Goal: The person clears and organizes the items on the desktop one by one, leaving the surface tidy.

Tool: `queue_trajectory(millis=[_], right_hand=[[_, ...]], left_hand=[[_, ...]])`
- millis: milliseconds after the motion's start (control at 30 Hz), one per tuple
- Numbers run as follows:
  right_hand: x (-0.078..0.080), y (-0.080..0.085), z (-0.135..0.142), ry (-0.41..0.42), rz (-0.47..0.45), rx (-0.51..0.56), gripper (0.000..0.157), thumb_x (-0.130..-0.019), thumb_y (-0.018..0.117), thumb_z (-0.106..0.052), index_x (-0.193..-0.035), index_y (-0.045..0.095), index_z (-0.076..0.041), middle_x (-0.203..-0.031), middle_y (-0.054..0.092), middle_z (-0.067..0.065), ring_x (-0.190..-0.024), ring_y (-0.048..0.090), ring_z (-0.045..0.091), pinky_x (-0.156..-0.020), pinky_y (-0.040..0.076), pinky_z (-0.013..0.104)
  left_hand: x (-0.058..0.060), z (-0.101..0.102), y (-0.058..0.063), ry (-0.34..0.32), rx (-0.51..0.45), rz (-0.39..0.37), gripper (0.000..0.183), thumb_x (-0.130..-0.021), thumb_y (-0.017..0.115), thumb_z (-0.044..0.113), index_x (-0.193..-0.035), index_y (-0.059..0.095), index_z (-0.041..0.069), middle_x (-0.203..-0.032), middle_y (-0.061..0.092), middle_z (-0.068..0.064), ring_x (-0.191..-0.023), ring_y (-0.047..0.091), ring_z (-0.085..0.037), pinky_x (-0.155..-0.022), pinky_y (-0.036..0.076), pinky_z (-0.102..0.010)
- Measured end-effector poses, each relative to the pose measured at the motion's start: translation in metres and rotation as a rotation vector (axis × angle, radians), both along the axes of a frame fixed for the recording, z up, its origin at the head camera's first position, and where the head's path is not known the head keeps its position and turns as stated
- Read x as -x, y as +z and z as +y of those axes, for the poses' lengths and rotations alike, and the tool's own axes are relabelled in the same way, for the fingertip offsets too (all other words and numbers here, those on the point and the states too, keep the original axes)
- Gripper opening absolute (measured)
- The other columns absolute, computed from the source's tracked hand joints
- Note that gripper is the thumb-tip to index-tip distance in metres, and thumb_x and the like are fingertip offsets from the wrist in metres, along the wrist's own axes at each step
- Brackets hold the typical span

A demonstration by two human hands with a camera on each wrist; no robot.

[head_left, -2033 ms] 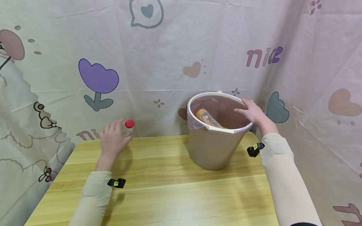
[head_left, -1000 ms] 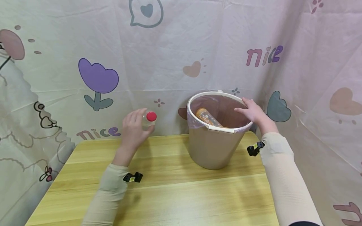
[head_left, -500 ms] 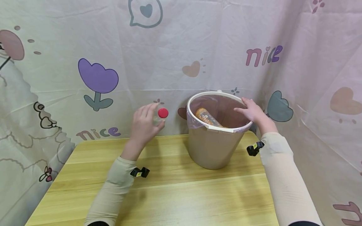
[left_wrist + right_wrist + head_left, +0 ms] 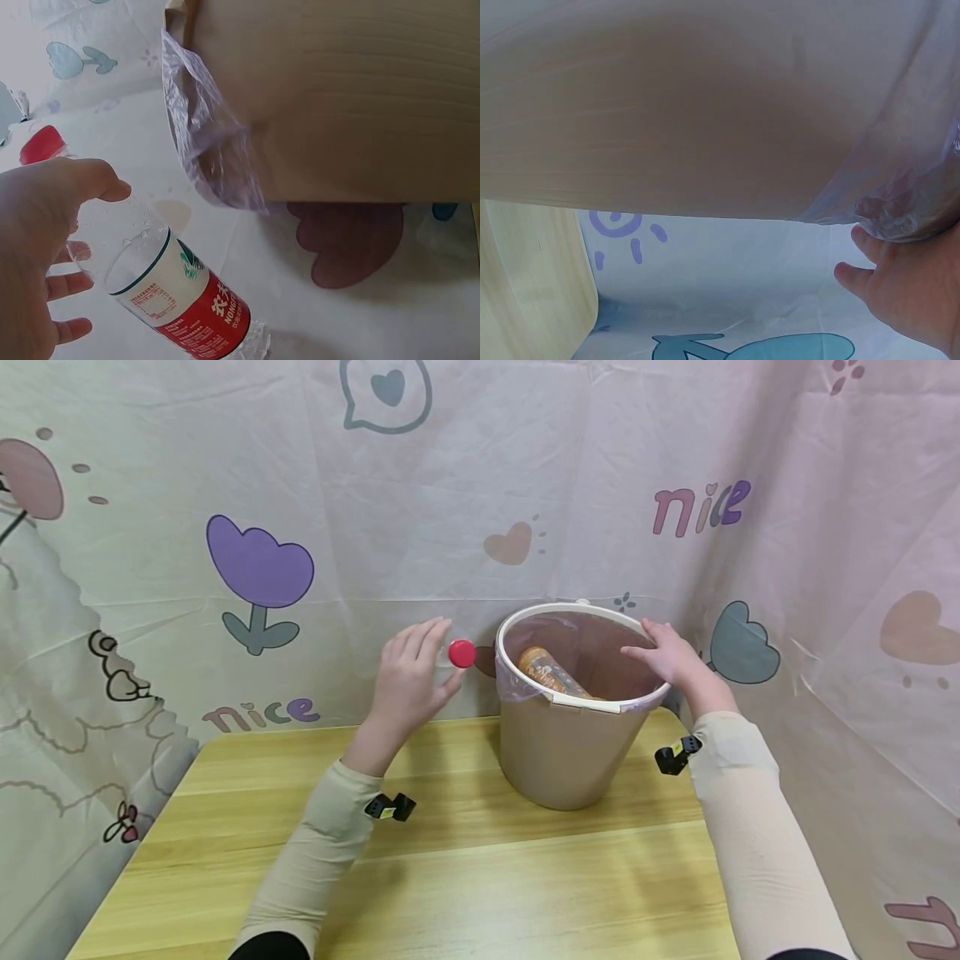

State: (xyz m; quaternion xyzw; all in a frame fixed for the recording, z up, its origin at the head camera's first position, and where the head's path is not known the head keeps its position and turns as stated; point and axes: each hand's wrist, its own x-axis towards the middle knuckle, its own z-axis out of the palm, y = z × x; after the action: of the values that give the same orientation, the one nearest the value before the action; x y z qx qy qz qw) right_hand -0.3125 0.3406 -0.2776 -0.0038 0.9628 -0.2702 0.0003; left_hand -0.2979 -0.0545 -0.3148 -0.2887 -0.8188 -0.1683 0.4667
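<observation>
My left hand (image 4: 408, 677) grips a clear plastic water bottle (image 4: 180, 292) by its upper part, above the table and just left of the trash bin (image 4: 562, 752). The bottle has a red cap (image 4: 462, 653) and a red and white label, which shows in the left wrist view. In the head view my fingers hide most of its body. My right hand (image 4: 671, 656) holds the bin's right rim, thumb over the inside, other fingers outside against the liner bag (image 4: 900, 187). Inside the bin lies a clear bottle with an orange label and cap (image 4: 551, 672), tilted.
The beige bin with its white rim stands upright at the back right of the wooden table (image 4: 480, 893). A printed cloth (image 4: 420, 527) hangs close behind the table and along the right side.
My left hand has carried the red-capped bottle right and slightly up, from the table's back left to near the bin. The right hand and the bin have stayed in place.
</observation>
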Motion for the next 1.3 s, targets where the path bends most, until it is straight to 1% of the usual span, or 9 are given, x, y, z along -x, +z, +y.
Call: queue_trajectory(millis=[233, 333, 467, 567, 700, 933, 1100, 1300], right_hand=[[0.0, 0.001, 0.0, 0.003, -0.013, 0.003, 0.085, -0.098, 0.047, -0.051, -0.157, 0.001, -0.01, -0.163, -0.002, 0.018, -0.15, -0.014, 0.04, -0.115, 0.001, 0.068], [0.0, 0.001, -0.001, 0.002, -0.015, 0.003, 0.084, -0.098, 0.047, -0.049, -0.157, 0.001, -0.01, -0.163, -0.002, 0.018, -0.15, -0.013, 0.04, -0.114, 0.001, 0.069], [-0.001, 0.001, 0.0, 0.005, -0.012, -0.005, 0.086, -0.097, 0.046, -0.052, -0.157, 0.001, -0.01, -0.163, -0.002, 0.018, -0.149, -0.013, 0.041, -0.114, 0.001, 0.069], [0.0, 0.002, 0.0, 0.008, -0.01, -0.007, 0.086, -0.098, 0.046, -0.052, -0.157, 0.001, -0.009, -0.163, -0.001, 0.019, -0.149, -0.013, 0.041, -0.115, 0.001, 0.068], [-0.001, 0.002, -0.002, 0.012, -0.008, -0.01, 0.085, -0.098, 0.047, -0.05, -0.157, 0.002, -0.009, -0.163, 0.001, 0.019, -0.149, -0.012, 0.041, -0.115, 0.001, 0.068], [-0.001, 0.0, -0.002, 0.005, -0.008, 0.008, 0.083, -0.099, 0.048, -0.047, -0.157, 0.002, -0.01, -0.163, 0.001, 0.019, -0.149, -0.012, 0.041, -0.115, 0.002, 0.069], [-0.001, 0.0, -0.002, 0.004, -0.008, 0.013, 0.082, -0.099, 0.048, -0.047, -0.157, 0.002, -0.01, -0.163, 0.001, 0.019, -0.149, -0.012, 0.041, -0.114, 0.002, 0.069], [0.0, 0.001, -0.002, 0.008, -0.005, 0.005, 0.084, -0.098, 0.047, -0.051, -0.157, 0.003, -0.01, -0.163, 0.002, 0.019, -0.15, -0.012, 0.041, -0.115, 0.001, 0.068]], left_hand=[[-0.001, 0.014, 0.01, -0.04, -0.013, 0.041, 0.064, -0.076, 0.078, 0.025, -0.133, 0.055, 0.005, -0.133, 0.06, -0.014, -0.12, 0.056, -0.034, -0.098, 0.046, -0.049], [-0.002, 0.018, 0.014, -0.058, -0.004, 0.045, 0.063, -0.078, 0.077, 0.023, -0.133, 0.055, 0.004, -0.133, 0.059, -0.014, -0.122, 0.055, -0.034, -0.1, 0.045, -0.049], [-0.002, 0.024, 0.019, -0.07, 0.017, 0.049, 0.06, -0.081, 0.074, 0.022, -0.134, 0.053, 0.004, -0.134, 0.058, -0.014, -0.123, 0.054, -0.033, -0.103, 0.043, -0.047], [-0.002, 0.029, 0.023, -0.086, 0.023, 0.061, 0.058, -0.082, 0.072, 0.02, -0.134, 0.053, 0.003, -0.135, 0.058, -0.014, -0.123, 0.053, -0.033, -0.104, 0.043, -0.046], [-0.004, 0.035, 0.028, -0.11, 0.027, 0.057, 0.058, -0.082, 0.071, 0.018, -0.135, 0.052, 0.003, -0.136, 0.056, -0.013, -0.124, 0.052, -0.033, -0.103, 0.042, -0.047], [-0.006, 0.047, 0.032, -0.131, 0.041, 0.035, 0.061, -0.081, 0.074, 0.017, -0.137, 0.051, 0.004, -0.139, 0.055, -0.012, -0.126, 0.051, -0.031, -0.102, 0.043, -0.046], [-0.007, 0.056, 0.034, -0.149, 0.053, 0.031, 0.058, -0.082, 0.07, 0.015, -0.137, 0.051, 0.005, -0.14, 0.055, -0.01, -0.129, 0.049, -0.029, -0.101, 0.043, -0.046], [-0.007, 0.068, 0.036, -0.163, 0.055, 0.04, 0.056, -0.084, 0.068, 0.016, -0.137, 0.052, 0.006, -0.14, 0.055, -0.009, -0.129, 0.049, -0.028, -0.1, 0.044, -0.045]])
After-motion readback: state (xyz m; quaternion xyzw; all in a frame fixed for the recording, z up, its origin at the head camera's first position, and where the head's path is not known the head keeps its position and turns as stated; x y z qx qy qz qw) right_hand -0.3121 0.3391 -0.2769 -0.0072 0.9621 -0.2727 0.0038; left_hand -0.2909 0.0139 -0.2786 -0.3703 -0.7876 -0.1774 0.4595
